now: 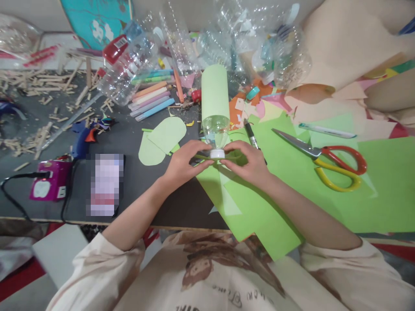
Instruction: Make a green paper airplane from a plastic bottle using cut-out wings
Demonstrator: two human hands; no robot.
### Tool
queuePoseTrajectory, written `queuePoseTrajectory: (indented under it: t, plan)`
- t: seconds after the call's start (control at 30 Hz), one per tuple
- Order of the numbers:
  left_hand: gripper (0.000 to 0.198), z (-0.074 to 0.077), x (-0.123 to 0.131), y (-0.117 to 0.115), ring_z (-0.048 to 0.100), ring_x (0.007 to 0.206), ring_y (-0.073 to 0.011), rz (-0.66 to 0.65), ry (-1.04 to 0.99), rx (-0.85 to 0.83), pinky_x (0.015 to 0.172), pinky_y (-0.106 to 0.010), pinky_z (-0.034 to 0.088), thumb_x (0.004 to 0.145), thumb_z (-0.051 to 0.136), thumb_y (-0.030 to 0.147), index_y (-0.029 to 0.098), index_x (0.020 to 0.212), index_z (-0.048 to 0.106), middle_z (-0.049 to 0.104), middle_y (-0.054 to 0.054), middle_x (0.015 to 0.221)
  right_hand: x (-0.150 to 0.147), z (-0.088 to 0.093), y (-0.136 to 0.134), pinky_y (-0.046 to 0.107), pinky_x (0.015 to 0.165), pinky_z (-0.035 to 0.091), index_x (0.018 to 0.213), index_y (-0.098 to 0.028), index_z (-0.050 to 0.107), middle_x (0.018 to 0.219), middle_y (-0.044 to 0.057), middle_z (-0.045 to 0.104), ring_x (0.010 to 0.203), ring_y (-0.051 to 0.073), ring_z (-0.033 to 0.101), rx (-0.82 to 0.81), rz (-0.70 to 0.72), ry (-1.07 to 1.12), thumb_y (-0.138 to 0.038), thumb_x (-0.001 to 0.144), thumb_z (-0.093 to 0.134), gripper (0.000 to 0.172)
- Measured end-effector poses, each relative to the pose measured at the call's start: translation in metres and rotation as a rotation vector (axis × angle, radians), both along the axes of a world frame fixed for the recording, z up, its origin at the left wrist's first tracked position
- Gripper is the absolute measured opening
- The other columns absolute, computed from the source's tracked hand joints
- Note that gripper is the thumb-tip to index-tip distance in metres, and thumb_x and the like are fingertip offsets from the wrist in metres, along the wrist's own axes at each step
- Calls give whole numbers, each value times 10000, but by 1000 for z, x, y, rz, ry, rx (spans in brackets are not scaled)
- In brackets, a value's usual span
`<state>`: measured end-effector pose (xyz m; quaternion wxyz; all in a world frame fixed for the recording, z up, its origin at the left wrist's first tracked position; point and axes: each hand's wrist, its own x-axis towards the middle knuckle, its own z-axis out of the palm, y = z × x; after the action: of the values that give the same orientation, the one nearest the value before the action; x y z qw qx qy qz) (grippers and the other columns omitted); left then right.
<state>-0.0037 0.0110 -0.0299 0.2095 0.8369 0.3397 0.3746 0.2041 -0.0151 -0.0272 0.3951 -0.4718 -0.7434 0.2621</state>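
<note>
A clear plastic bottle lies with its white cap towards me, and light green paper is wrapped around its body. At the cap, my left hand and my right hand face each other with thumbs and fingers pinched. Between them is a thin green paper piece, seen nearly edge-on, each hand gripping one side. Whether the paper touches the cap is hard to tell. Light green rounded paper cutouts lie beyond my left hand, and a black pen lies just beyond my right.
Scissors with red and yellow handles rest on green paper sheets at right. A blue glue gun, purple power adapter and phone are at left. Markers, wooden sticks and clear bottles lie behind.
</note>
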Motion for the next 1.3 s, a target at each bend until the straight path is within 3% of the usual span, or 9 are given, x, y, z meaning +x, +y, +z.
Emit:
queuePoseTrajectory:
  t: [0.57,1.13,1.3]
  plan:
    - [129,10,2,-3,683,822,-137,11,-27,-115,735,-234,548,832,648,245,171,936,633,722,-49,907,0,0,0,315,694,525,901,-242,547,831,13,686,764,179,658,3,37,51,-288,827,632,121]
    - [168,7,0,-2,671,854,-156,11,45,-195,752,-247,522,861,604,336,186,935,621,705,-53,923,2,-6,2,282,669,516,902,-230,531,819,15,677,748,166,657,65,71,-1,-255,849,614,102]
    - [166,5,1,-4,667,824,-159,-5,130,-116,753,-260,501,876,586,341,194,945,622,705,-44,897,5,-4,3,274,648,500,885,-228,526,795,12,672,719,163,642,45,111,-66,-241,841,607,94]
